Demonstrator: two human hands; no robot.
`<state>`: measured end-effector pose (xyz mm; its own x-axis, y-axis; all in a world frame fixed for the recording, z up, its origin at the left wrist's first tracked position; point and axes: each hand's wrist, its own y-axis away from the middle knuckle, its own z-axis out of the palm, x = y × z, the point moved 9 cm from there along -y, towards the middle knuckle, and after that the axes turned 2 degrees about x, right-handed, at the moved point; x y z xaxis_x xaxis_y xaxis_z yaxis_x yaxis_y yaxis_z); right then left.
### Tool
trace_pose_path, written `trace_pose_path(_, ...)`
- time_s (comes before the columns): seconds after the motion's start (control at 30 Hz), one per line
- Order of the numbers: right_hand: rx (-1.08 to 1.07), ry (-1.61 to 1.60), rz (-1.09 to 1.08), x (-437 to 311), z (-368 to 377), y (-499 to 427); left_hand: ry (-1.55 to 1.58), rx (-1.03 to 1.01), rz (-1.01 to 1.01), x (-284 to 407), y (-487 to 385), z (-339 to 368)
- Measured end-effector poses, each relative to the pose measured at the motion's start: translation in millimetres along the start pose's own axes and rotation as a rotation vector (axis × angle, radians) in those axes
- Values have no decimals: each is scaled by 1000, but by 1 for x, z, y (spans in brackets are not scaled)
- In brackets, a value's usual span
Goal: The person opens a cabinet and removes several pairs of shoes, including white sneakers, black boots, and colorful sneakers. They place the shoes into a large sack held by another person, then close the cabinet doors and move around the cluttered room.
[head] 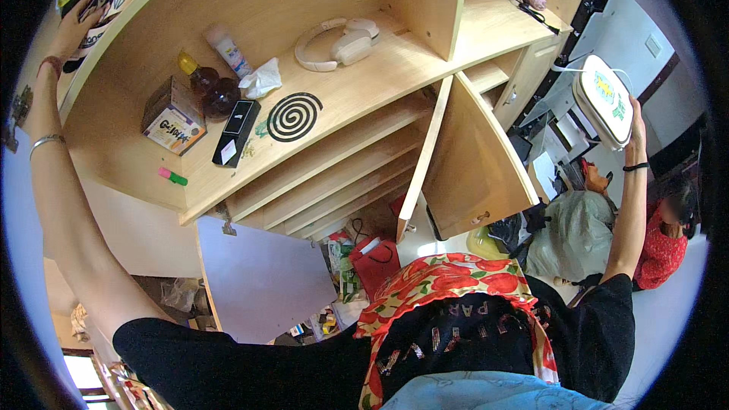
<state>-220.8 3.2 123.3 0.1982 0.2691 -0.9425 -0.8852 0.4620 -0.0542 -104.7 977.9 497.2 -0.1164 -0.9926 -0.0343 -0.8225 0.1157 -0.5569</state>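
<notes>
My left hand (pixel 80 25) reaches into a cupboard compartment at the upper left, its fingers on a pile of cloth or soft items (pixel 117 8); whether it grips any is unclear. At the right, my right hand (pixel 637 125) holds up a white zipped case (pixel 605 99) with a printed picture and a strap. Between my arms, a wooden shelf (pixel 353 82) bears white headphones (pixel 336 45), a black mosquito coil (pixel 294 117), a crumpled tissue (pixel 262 78), a black box (pixel 236 134), a small carton (pixel 173 117), a yellow-capped bottle (pixel 208 88), a tube (pixel 229 52) and a pink-and-green marker (pixel 172 176).
Open cabinet doors (pixel 475 165) jut out below the shelf, and another door (pixel 262 279) hangs at the lower left. A red paper bag (pixel 376 265) stands low down. At the right are a large grey-green plastic bag (pixel 572 233) and a person in red (pixel 663 245).
</notes>
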Motion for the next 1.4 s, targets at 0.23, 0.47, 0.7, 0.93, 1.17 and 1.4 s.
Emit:
trace_pose_path(0.23, 86, 146, 165, 46, -99, 35, 212, -8, -187, 28, 29, -4)
trace_pose_path(0.47, -279, 1439, 472, 112, -94, 80, 297, 111, -106, 77, 55, -22)
trace_pose_path(0.7, -452, 1828, 753, 213, -173, 87, 18, 528, 324, 198, 65, -61)
trace_pose_path(0.93, -329, 1477, 1109, 303, -255, 134, -58, 357, 546, 318, 38, -15)
trace_pose_path(1.17, -152, 1605, 1006, 341, -344, 166, 14, 260, 451, 403, -42, 34)
trace_pose_path(1.4, -59, 1475, 839, 345, -346, 190, -518, 225, 442, 451, -90, 81)
